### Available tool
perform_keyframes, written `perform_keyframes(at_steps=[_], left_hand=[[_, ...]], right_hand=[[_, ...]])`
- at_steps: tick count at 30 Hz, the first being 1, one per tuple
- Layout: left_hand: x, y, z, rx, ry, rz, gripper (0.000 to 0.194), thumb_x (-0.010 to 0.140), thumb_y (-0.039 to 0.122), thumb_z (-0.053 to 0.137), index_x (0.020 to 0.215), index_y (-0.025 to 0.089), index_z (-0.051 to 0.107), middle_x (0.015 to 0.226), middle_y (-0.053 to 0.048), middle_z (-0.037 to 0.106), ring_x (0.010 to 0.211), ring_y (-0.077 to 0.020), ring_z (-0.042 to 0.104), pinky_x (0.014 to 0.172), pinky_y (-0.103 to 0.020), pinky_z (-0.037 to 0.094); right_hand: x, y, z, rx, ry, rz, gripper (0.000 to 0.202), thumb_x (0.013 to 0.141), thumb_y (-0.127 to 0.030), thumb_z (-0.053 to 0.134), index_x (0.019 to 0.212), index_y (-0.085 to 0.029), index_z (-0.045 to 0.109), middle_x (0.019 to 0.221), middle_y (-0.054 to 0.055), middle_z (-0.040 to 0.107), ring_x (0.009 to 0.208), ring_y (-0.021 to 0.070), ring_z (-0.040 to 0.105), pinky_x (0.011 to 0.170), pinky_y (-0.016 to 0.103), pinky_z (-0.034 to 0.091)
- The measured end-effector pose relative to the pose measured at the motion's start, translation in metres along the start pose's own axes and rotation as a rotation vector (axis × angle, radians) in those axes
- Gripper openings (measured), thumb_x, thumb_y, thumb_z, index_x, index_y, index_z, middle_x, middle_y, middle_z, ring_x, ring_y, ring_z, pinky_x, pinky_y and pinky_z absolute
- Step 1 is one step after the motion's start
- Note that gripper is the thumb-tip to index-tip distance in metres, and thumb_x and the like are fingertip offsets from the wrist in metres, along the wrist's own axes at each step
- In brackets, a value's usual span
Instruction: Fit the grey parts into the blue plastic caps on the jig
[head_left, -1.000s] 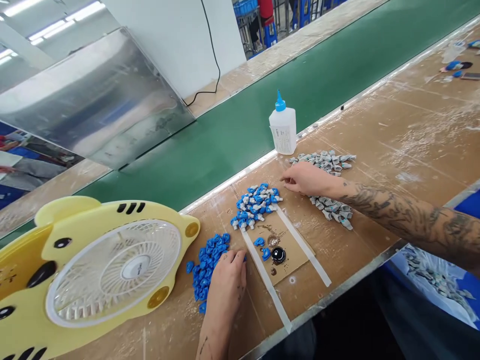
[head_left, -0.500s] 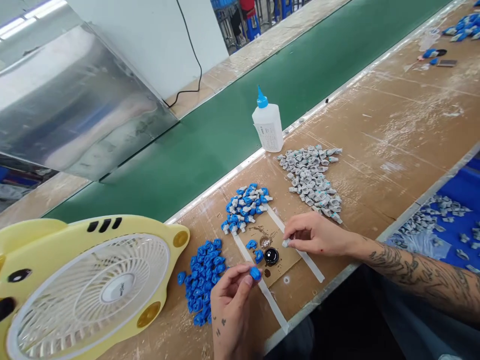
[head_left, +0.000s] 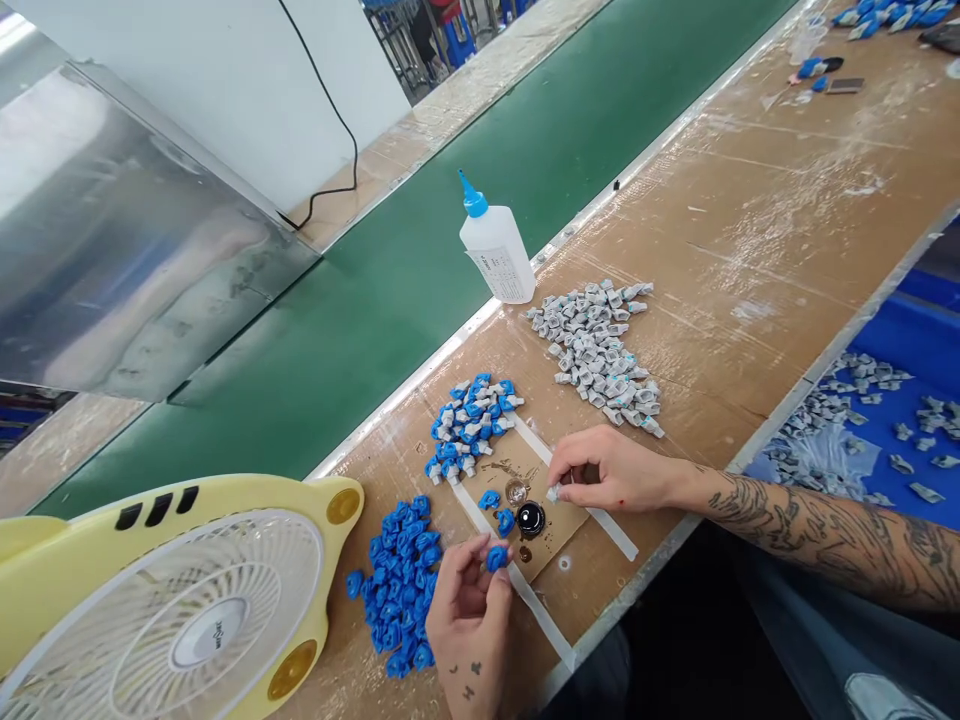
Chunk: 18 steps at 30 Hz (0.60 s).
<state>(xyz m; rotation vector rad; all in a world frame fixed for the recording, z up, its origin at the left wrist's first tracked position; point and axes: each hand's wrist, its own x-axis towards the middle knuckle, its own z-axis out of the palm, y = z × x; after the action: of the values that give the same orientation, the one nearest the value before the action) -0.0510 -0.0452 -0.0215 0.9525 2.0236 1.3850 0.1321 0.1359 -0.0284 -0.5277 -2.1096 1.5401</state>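
A small blue piece (head_left: pixel 496 558) is pinched between the fingertips of my left hand (head_left: pixel 471 620), at the left tape strip. My right hand (head_left: pixel 611 468) pinches a small grey piece (head_left: pixel 553 494) just right of a round black pot (head_left: pixel 531 518). Two loose blue pieces lie on the cardboard (head_left: pixel 547 530) left of the pot. Beside my left hand is a pile of blue pieces (head_left: pixel 397 580). Joined blue-and-grey pieces (head_left: pixel 472 420) are heaped behind the cardboard, and a pile of grey pieces (head_left: pixel 600 350) lies behind my right hand.
A white bottle with a blue nozzle (head_left: pixel 499 250) stands by the green belt (head_left: pixel 405 290). The yellow fan (head_left: pixel 337 570) lies at the left. A blue bin (head_left: pixel 885 430) with grey pieces is at the right, below the table edge.
The camera view has shifted, so most of the table appears further left. My left hand has turned the blue piece a little. Both hands still hold their pieces.
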Motion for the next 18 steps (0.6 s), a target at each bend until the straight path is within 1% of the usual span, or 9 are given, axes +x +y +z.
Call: perform_keyframes(at_steps=[2, 4, 6, 9, 12, 14, 18], left_hand=[[0.001, 0.0, 0.001, 0.228, -0.04, 0.16, 0.014, 0.082, 0.025, 0.068, 0.092, 0.022, 0.076, 0.09, -0.006, 0.075, 0.084, -0.0202, 0.073, 0.076, -0.031, 0.061], [0.002, 0.001, 0.004, 0.397, -0.06, 0.307, 0.014, 0.085, 0.024, 0.064, 0.091, 0.023, 0.076, 0.091, -0.006, 0.075, 0.085, -0.0197, 0.072, 0.077, -0.03, 0.059], [0.003, 0.001, 0.008, 0.494, -0.056, 0.39, 0.014, 0.088, 0.023, 0.062, 0.094, 0.022, 0.075, 0.091, -0.005, 0.074, 0.082, -0.0183, 0.071, 0.077, -0.03, 0.058], [0.004, 0.001, 0.011, 0.543, -0.074, 0.439, 0.02, 0.091, 0.022, 0.06, 0.105, 0.021, 0.074, 0.098, -0.007, 0.074, 0.084, -0.0181, 0.071, 0.076, -0.029, 0.058], [0.008, -0.001, 0.012, 0.567, -0.127, 0.46, 0.028, 0.094, 0.02, 0.054, 0.114, 0.023, 0.074, 0.106, -0.009, 0.073, 0.095, -0.0195, 0.072, 0.079, -0.029, 0.058], [0.01, -0.002, 0.012, 0.589, -0.149, 0.48, 0.029, 0.095, 0.02, 0.053, 0.113, 0.024, 0.075, 0.104, -0.008, 0.073, 0.097, -0.02, 0.071, 0.081, -0.03, 0.058], [0.009, 0.0, 0.013, 0.62, -0.149, 0.506, 0.024, 0.095, 0.023, 0.055, 0.107, 0.024, 0.076, 0.098, -0.008, 0.073, 0.095, -0.0209, 0.071, 0.083, -0.032, 0.058]], right_hand=[[0.0, 0.001, 0.0, 0.005, 0.008, 0.003, 0.009, 0.084, -0.017, 0.068, 0.089, -0.014, 0.076, 0.08, 0.003, 0.071, 0.064, 0.0115, 0.061, 0.064, 0.021, 0.05], [-0.001, 0.003, 0.001, 0.013, 0.018, 0.006, 0.009, 0.083, -0.017, 0.068, 0.088, -0.015, 0.075, 0.08, 0.003, 0.071, 0.064, 0.0115, 0.061, 0.064, 0.021, 0.05], [-0.001, 0.004, 0.001, 0.02, 0.024, 0.008, 0.008, 0.083, -0.017, 0.068, 0.088, -0.014, 0.075, 0.081, 0.004, 0.071, 0.064, 0.0115, 0.061, 0.064, 0.021, 0.05], [-0.001, 0.004, -0.001, 0.038, 0.023, -0.002, 0.009, 0.083, -0.016, 0.069, 0.088, -0.013, 0.076, 0.08, 0.004, 0.072, 0.064, 0.0114, 0.061, 0.064, 0.021, 0.05], [-0.001, 0.002, -0.002, 0.051, 0.026, -0.007, 0.01, 0.082, -0.015, 0.069, 0.088, -0.014, 0.076, 0.081, 0.004, 0.072, 0.065, 0.0116, 0.061, 0.065, 0.021, 0.051], [-0.001, 0.002, -0.003, 0.05, 0.025, -0.004, 0.01, 0.083, -0.015, 0.068, 0.088, -0.014, 0.076, 0.081, 0.004, 0.072, 0.066, 0.0117, 0.062, 0.066, 0.021, 0.052], [-0.001, 0.003, -0.003, 0.05, 0.019, 0.002, 0.009, 0.083, -0.016, 0.068, 0.087, -0.014, 0.076, 0.081, 0.004, 0.072, 0.066, 0.0119, 0.062, 0.066, 0.022, 0.053]])
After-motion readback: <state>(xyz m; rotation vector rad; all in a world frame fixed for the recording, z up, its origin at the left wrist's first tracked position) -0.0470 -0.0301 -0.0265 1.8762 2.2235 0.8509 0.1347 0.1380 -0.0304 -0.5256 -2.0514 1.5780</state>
